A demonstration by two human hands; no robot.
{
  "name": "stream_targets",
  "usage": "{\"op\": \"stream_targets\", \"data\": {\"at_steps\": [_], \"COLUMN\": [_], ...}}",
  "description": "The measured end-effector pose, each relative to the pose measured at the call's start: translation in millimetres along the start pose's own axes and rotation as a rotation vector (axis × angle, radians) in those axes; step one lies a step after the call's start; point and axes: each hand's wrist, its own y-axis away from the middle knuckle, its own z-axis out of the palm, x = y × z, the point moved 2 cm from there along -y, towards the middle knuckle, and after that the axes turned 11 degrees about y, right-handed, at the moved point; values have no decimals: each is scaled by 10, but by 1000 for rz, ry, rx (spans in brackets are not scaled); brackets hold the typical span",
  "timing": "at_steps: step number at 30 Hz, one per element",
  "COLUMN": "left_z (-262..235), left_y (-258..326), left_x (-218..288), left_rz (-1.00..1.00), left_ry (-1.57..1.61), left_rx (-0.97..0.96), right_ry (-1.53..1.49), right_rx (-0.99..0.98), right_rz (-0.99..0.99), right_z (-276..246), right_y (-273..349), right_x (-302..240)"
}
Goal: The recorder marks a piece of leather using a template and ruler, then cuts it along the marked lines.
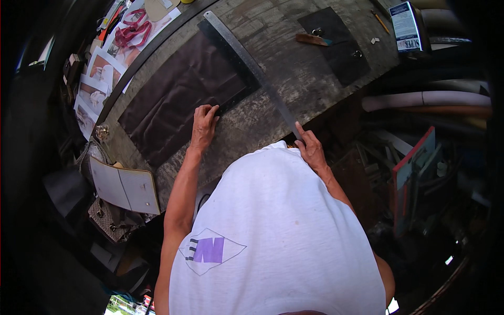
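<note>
While the white shirt (273,231) is hiding the bench edge, the left hand (203,126) is pressing flat, fingers spread, on dark leather (173,100) at ten o'clock; the right hand (311,147) is pinching the steel ruler's (252,65) near end. A blue-and-white box (405,26) is sitting at two o'clock.

ruler (247,60) near end hidden under right hand (311,148); shirt covers table edge.

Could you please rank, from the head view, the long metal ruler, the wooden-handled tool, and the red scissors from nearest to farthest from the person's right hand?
From the right hand:
1. Long metal ruler: touching its near end, at the table's front edge.
2. Wooden-handled tool: farther back, on the small dark sheet.
3. Red scissors: farthest, at the far left on the papers.
</note>
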Motion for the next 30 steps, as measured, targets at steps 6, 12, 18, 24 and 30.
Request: {"op": "stream_targets", "data": {"at_steps": [6,12,18,24,30], "left_z": [-203,-316,-220,-76,-68], "left_y": [258,515,498,387,360], "left_x": [-95,-219,-142,-88,-67], "left_rz": [-154,-183,-150,-139,-116], "left_ry": [-54,-76,-104,-127,-155], "left_rx": [141,166,212,270,257], "right_ry": [43,-10,-8,-51,-49], "right_rx": [9,-16,-30,-37,-42], "right_rz": [-13,29,12,12,19], "right_z": [15,-17,-27,-34,-29], "right_y": [-1,-14,-24,-33,-14], "right_x": [34,-28,-40,-36,-2]}}
